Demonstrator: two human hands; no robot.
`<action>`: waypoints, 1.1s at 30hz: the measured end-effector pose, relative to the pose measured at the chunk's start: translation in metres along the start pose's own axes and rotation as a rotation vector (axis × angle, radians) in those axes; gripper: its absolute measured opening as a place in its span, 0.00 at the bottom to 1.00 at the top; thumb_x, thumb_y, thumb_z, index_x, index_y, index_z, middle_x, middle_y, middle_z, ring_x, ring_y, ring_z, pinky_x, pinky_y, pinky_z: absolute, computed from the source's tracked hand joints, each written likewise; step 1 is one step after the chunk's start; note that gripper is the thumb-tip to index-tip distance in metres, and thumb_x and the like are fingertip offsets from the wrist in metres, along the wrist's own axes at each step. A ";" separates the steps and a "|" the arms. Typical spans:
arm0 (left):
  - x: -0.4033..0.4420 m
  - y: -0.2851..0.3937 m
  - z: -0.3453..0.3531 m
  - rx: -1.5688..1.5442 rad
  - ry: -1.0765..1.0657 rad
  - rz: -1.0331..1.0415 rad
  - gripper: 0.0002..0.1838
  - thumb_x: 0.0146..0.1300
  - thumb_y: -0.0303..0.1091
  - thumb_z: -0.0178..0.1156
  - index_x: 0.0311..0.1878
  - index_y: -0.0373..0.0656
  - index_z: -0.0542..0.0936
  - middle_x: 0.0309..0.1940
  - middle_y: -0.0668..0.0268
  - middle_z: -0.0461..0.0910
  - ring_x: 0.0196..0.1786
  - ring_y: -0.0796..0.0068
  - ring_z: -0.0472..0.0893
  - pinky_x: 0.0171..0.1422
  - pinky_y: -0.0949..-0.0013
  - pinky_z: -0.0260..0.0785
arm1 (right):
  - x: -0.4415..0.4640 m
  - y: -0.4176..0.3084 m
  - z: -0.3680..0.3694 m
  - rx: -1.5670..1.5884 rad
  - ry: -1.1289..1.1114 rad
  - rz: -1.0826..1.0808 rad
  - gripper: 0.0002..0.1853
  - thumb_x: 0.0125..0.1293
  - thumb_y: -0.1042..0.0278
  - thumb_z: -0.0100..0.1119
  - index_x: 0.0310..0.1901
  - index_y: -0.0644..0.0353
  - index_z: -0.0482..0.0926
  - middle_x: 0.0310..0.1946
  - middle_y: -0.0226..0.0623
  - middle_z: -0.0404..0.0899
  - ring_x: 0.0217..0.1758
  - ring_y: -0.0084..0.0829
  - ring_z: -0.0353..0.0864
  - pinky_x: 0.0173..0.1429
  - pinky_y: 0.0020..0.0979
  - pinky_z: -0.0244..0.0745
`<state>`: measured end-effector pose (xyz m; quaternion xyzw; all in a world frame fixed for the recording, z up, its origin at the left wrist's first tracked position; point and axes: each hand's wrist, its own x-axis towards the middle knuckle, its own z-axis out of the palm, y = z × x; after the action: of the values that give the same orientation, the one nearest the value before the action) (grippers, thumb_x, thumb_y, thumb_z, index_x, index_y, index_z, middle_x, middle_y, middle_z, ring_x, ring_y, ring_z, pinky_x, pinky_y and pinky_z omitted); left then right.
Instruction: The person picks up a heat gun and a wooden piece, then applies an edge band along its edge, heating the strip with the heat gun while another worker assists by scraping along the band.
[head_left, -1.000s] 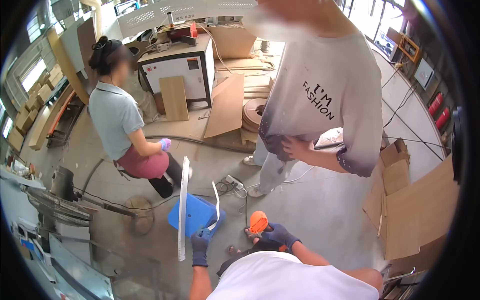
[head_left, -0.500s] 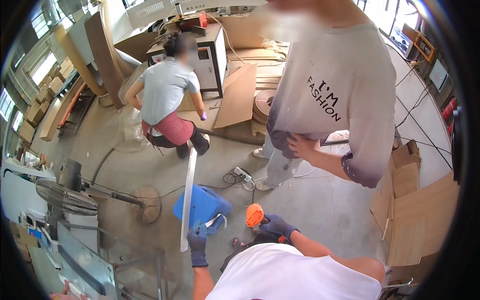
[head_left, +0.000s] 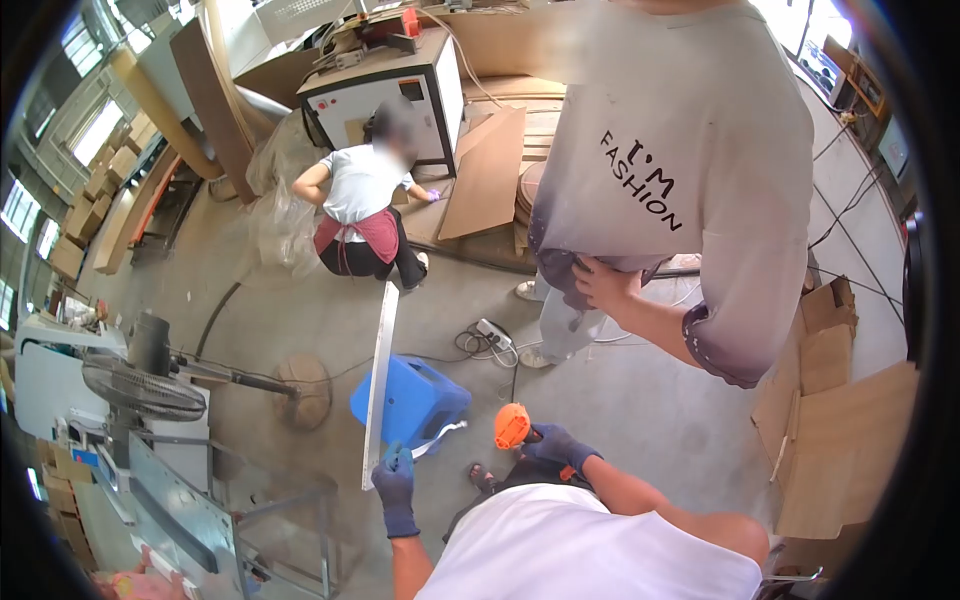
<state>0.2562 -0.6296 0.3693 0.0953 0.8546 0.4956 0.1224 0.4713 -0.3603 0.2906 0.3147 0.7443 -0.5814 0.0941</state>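
Observation:
My left hand [head_left: 396,490], in a dark blue glove, is closed on a thin white strip [head_left: 440,436] whose free end sticks out to the right. Just beyond it a long white bar [head_left: 379,385] stretches up and away, in front of a blue plastic stool [head_left: 425,395]. Whether my fingers also touch the bar cannot be made out. My right hand [head_left: 560,448], gloved too, is wrapped round the dark handle of an orange tool [head_left: 512,426], its round orange end to the left.
A co-worker [head_left: 680,200] stands close ahead on the right; another person [head_left: 362,210] crouches near a machine cabinet [head_left: 390,110]. A power strip [head_left: 494,335] with cables lies on the floor. A fan [head_left: 145,388] stands left, cardboard [head_left: 850,440] right.
The person in the red apron has walked right and crouched by the cabinet. The free end of the white strip has dropped lower. Both my hands keep their hold.

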 end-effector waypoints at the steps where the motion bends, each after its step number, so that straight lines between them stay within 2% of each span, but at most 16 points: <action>1: 0.001 0.001 0.001 0.009 0.017 0.047 0.13 0.65 0.31 0.63 0.44 0.28 0.85 0.32 0.58 0.89 0.28 0.81 0.79 0.33 0.68 0.71 | 0.001 0.004 0.000 -0.037 0.003 -0.003 0.22 0.55 0.54 0.69 0.50 0.55 0.83 0.41 0.45 0.86 0.43 0.42 0.84 0.52 0.38 0.75; 2: 0.003 0.002 0.002 0.016 0.032 0.092 0.13 0.65 0.31 0.63 0.45 0.28 0.85 0.33 0.57 0.89 0.28 0.81 0.79 0.33 0.68 0.71 | 0.003 0.006 0.000 -0.073 0.008 -0.002 0.22 0.55 0.54 0.69 0.50 0.55 0.83 0.41 0.45 0.86 0.43 0.43 0.84 0.52 0.38 0.75; 3: 0.001 0.017 0.000 0.009 0.006 -0.071 0.13 0.64 0.32 0.64 0.43 0.30 0.86 0.36 0.54 0.89 0.29 0.76 0.81 0.36 0.65 0.72 | -0.001 -0.002 -0.005 -0.034 -0.019 0.027 0.22 0.55 0.54 0.68 0.49 0.54 0.83 0.41 0.46 0.86 0.44 0.46 0.84 0.52 0.39 0.75; 7: 0.005 -0.009 0.003 0.123 0.010 0.046 0.13 0.62 0.35 0.65 0.40 0.33 0.87 0.37 0.51 0.88 0.32 0.65 0.85 0.41 0.61 0.75 | 0.002 0.011 0.002 -0.033 0.013 -0.001 0.21 0.55 0.55 0.67 0.50 0.52 0.83 0.41 0.46 0.86 0.46 0.46 0.84 0.53 0.40 0.75; 10: 0.004 -0.019 0.006 0.078 -0.004 0.040 0.13 0.63 0.35 0.64 0.40 0.33 0.87 0.38 0.50 0.88 0.33 0.64 0.86 0.42 0.62 0.75 | -0.003 0.002 -0.003 -0.032 0.000 0.020 0.21 0.56 0.53 0.68 0.50 0.52 0.84 0.40 0.44 0.86 0.44 0.41 0.84 0.53 0.39 0.75; 13: 0.001 -0.032 0.002 0.092 0.008 0.079 0.12 0.62 0.34 0.64 0.36 0.32 0.86 0.37 0.50 0.88 0.38 0.63 0.87 0.43 0.61 0.75 | -0.005 -0.002 -0.007 0.015 -0.070 0.128 0.21 0.56 0.53 0.69 0.49 0.53 0.84 0.38 0.42 0.86 0.41 0.38 0.84 0.51 0.37 0.75; 15: 0.007 -0.033 0.004 0.098 0.014 0.109 0.13 0.62 0.34 0.65 0.33 0.30 0.86 0.37 0.50 0.88 0.41 0.63 0.88 0.43 0.60 0.75 | -0.002 0.003 -0.002 -0.056 0.017 0.042 0.20 0.56 0.53 0.69 0.48 0.53 0.84 0.36 0.41 0.86 0.38 0.37 0.85 0.50 0.36 0.76; 18: 0.007 -0.028 0.000 0.078 -0.008 0.018 0.12 0.62 0.33 0.64 0.35 0.30 0.86 0.33 0.52 0.88 0.36 0.67 0.86 0.42 0.62 0.75 | 0.000 0.015 0.004 -0.095 0.038 0.018 0.20 0.57 0.54 0.68 0.48 0.54 0.84 0.35 0.40 0.87 0.36 0.35 0.85 0.48 0.35 0.77; 21: -0.002 0.013 -0.008 0.055 -0.029 -0.094 0.12 0.63 0.32 0.63 0.39 0.29 0.85 0.33 0.53 0.88 0.37 0.70 0.85 0.42 0.64 0.75 | 0.003 0.014 0.003 -0.078 0.035 0.018 0.20 0.57 0.54 0.68 0.48 0.54 0.84 0.36 0.39 0.87 0.36 0.35 0.85 0.48 0.35 0.77; 24: -0.002 0.002 -0.013 -0.053 -0.043 -0.140 0.13 0.63 0.32 0.63 0.43 0.29 0.85 0.39 0.50 0.88 0.37 0.72 0.84 0.42 0.64 0.74 | -0.003 0.002 0.003 -0.095 0.020 0.046 0.20 0.57 0.54 0.68 0.49 0.54 0.84 0.39 0.40 0.87 0.39 0.37 0.86 0.50 0.36 0.77; 27: 0.001 -0.009 -0.031 0.008 0.019 0.127 0.15 0.64 0.31 0.63 0.46 0.26 0.84 0.46 0.50 0.87 0.32 0.78 0.79 0.37 0.68 0.73 | -0.004 0.011 0.014 -0.087 0.034 0.017 0.21 0.57 0.54 0.67 0.50 0.54 0.84 0.41 0.42 0.87 0.42 0.39 0.86 0.52 0.37 0.76; 30: 0.001 0.044 -0.051 0.124 0.083 0.284 0.11 0.64 0.29 0.62 0.32 0.27 0.82 0.53 0.49 0.85 0.29 0.80 0.75 0.34 0.69 0.72 | -0.008 0.001 0.009 -0.102 0.031 0.027 0.21 0.57 0.53 0.67 0.51 0.53 0.84 0.42 0.44 0.87 0.46 0.42 0.85 0.54 0.38 0.76; 33: 0.009 0.073 -0.051 0.036 0.075 0.236 0.10 0.65 0.27 0.61 0.32 0.28 0.82 0.55 0.49 0.84 0.29 0.79 0.76 0.34 0.70 0.72 | -0.003 0.014 0.015 -0.084 0.049 0.027 0.23 0.57 0.50 0.67 0.52 0.53 0.84 0.43 0.45 0.86 0.46 0.44 0.85 0.55 0.39 0.75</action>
<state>0.2357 -0.6332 0.4557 0.1787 0.8502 0.4944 0.0292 0.4778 -0.3734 0.2763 0.3346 0.7658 -0.5406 0.0970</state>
